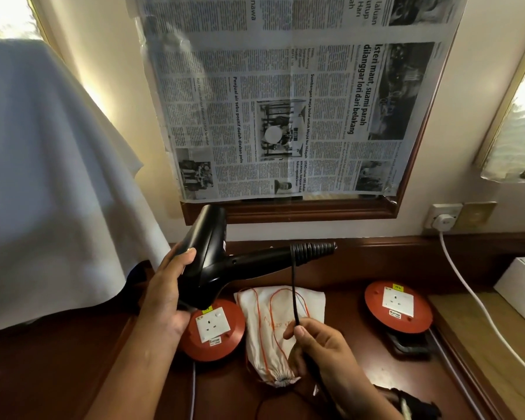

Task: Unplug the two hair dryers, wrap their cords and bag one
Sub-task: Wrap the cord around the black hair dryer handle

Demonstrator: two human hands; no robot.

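Note:
My left hand [167,286] grips the body of a black hair dryer [212,262], held above the dark wooden desk with its handle pointing right. Several turns of its black cord [294,298] are wound round the handle's end. From there the cord drops down into my right hand [319,344], which pinches it between thumb and fingers. Under the cord lies a white drawstring bag [273,328] with red strings, flat on the desk. A second hair dryer is not clearly in view.
Two red round socket reels, one [215,331] beside the bag and another [397,307] to the right, sit on the desk [73,359]. A white plug [443,221] sits in the wall socket, its cable running down right. White cloth hangs at left; newspaper covers the mirror.

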